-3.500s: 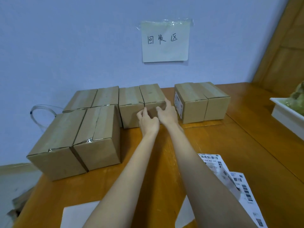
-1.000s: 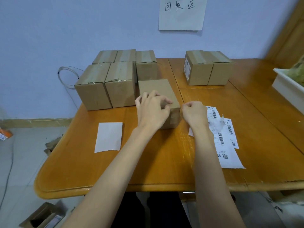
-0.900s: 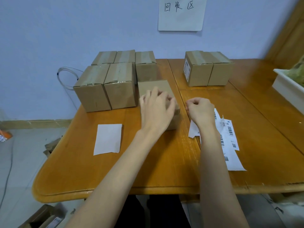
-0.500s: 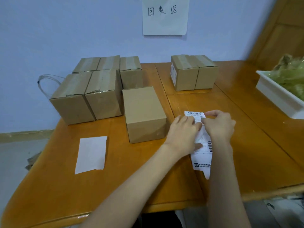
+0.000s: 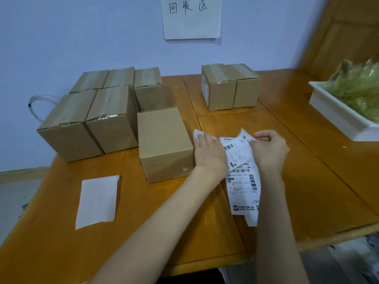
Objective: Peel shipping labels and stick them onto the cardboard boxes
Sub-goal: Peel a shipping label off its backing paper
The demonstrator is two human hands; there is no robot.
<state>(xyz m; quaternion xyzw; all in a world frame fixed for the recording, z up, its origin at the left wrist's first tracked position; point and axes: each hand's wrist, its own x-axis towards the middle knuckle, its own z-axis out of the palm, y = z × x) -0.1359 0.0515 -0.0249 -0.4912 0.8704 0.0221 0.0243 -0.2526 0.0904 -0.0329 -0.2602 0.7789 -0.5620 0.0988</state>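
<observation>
A plain cardboard box [image 5: 164, 140] lies on the wooden table [image 5: 307, 171] in front of me. Just right of it is a strip of shipping labels [image 5: 244, 183] with barcodes. My left hand [image 5: 209, 156] holds the strip's white backing at its top left corner [image 5: 198, 134], fingers curled over it. My right hand [image 5: 268, 150] pinches the top label's upper edge [image 5: 243, 138], which curls up off the backing. Two boxes [image 5: 244, 87] stand at the back, and the left one carries a label [image 5: 205, 89] on its side.
Several taped boxes [image 5: 92, 119] are grouped at the back left, touching the near box. A blank white backing sheet [image 5: 98, 199] lies front left. A white tray [image 5: 338, 113] of green plastic sits at the right edge. A paper sign [image 5: 191, 17] hangs on the wall.
My left hand left the box after pulling it toward me and joined the right hand on the label strip. The top label has since lifted and curled away from its backing.
</observation>
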